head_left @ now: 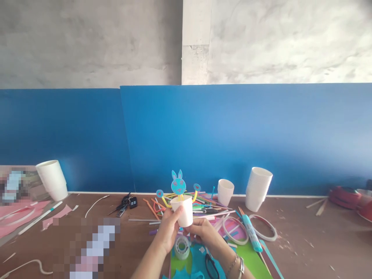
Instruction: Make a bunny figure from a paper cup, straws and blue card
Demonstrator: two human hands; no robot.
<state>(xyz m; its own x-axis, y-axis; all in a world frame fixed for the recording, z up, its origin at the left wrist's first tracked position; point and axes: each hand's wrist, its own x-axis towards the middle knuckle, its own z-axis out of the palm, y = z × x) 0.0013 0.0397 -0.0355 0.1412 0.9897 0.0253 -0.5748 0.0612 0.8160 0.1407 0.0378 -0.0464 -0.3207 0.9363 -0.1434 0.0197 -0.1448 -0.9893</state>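
Left hand (pixel 169 228) pinching cup (pixel 185 211) at its side, rabbit face (pixel 178 186) above rim. Right hand (pixel 203 230) at cup's base, fingers bent, grip unclear. Tape (pixel 182 248), scissors (pixel 211 266) below on table (pixel 314 248).

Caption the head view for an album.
A white cup with a blue rabbit, left hand holding it, right hand at the base.

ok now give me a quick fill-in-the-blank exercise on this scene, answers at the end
The left hand holds a white tapered ____ beneath a flat, long-eared rabbit face.
The smooth panels behind the brown table are coloured ____.
Shiny metal bracelets circle the ____ wrist.

Missing words, in order: cup; blue; right.
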